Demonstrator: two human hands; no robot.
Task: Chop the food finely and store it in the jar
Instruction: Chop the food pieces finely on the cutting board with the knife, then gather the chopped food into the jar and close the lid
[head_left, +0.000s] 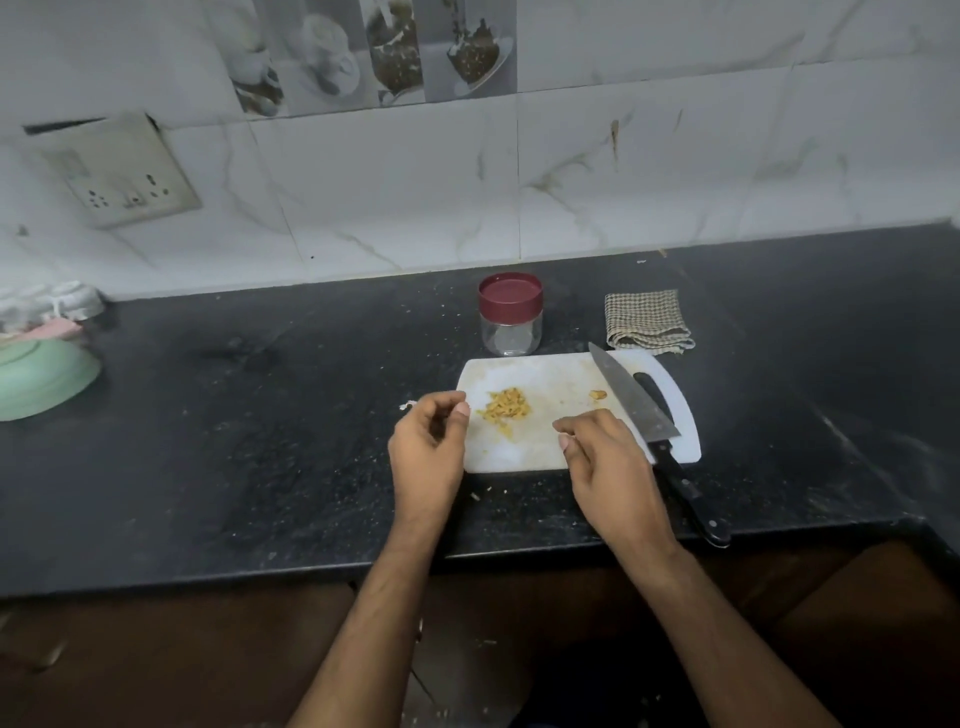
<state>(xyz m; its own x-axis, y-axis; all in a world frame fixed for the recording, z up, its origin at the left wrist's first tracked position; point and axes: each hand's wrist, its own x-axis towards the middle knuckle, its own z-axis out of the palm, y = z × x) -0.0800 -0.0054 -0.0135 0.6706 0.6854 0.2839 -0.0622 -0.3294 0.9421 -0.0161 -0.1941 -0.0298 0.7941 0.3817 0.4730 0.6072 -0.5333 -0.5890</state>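
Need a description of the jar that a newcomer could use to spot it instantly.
Start at the white cutting board in the middle of the black counter. Just behind its far edge, left of the folded checked cloth, stands the jar. It is the only clear container there, short and round, seemingly empty, closed with a dark red lid.

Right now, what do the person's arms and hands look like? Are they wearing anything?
Both arms are bare up to the bottom edge of the picture: no sleeves show. The left hand and the right hand wear no gloves, and I can see no rings, watch or bracelet. The fingernails look short and plain.
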